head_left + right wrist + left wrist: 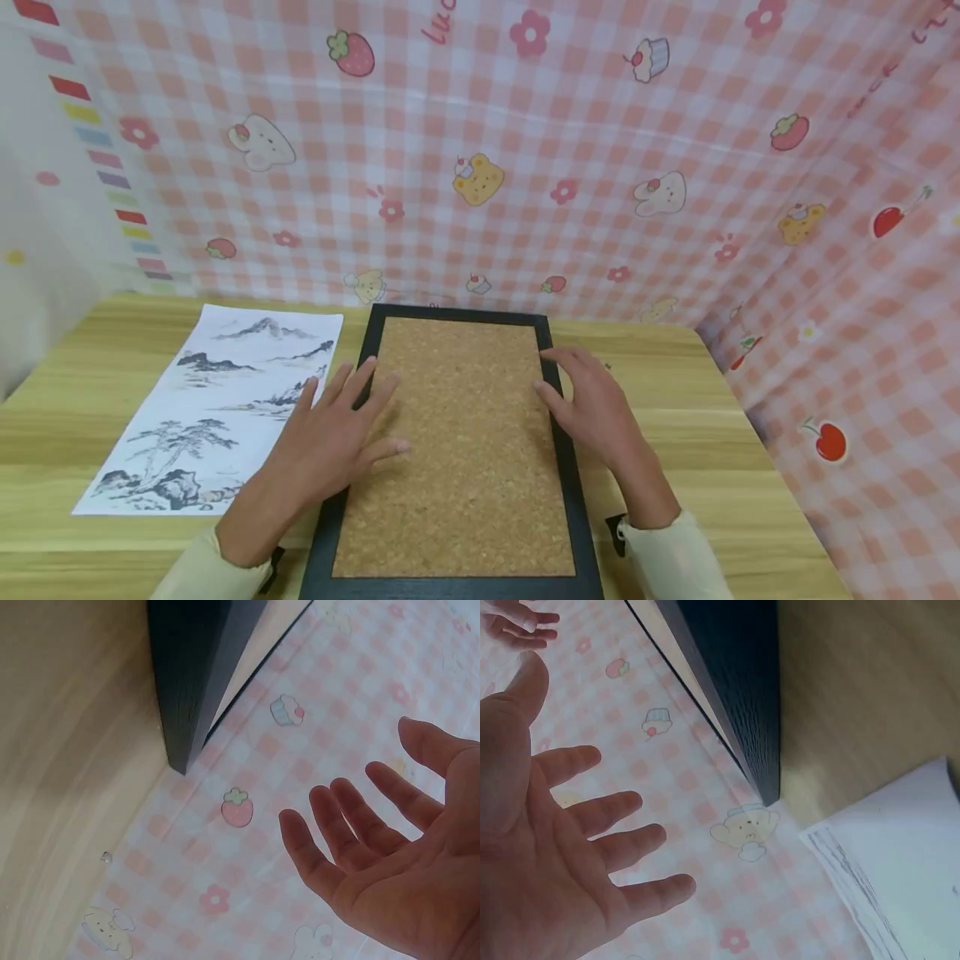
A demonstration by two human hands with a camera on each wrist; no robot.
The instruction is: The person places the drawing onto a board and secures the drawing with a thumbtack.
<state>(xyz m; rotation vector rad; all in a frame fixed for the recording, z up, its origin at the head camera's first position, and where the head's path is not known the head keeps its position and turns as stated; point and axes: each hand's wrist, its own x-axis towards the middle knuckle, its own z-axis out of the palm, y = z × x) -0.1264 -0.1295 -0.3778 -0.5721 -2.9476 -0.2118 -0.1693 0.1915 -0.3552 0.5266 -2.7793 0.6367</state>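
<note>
A cork board in a thick black frame lies on the table between the two hands. My left hand, fingers spread, hovers above the frame's left edge, its thumb over the cork. Above the right edge is my right hand, its fingers slightly bent and apart. Both wrist views show bare palms, with a gap between the fingers and the black frame. Left of the board, a white sheet with an ink landscape lies flat, partly hidden by the left hand and forearm.
The wood-grain table extends to both sides of the board. Pink checked cloth with cartoon prints hangs behind the table and along its right side. A small clear bit lies near the table's back edge in the right wrist view.
</note>
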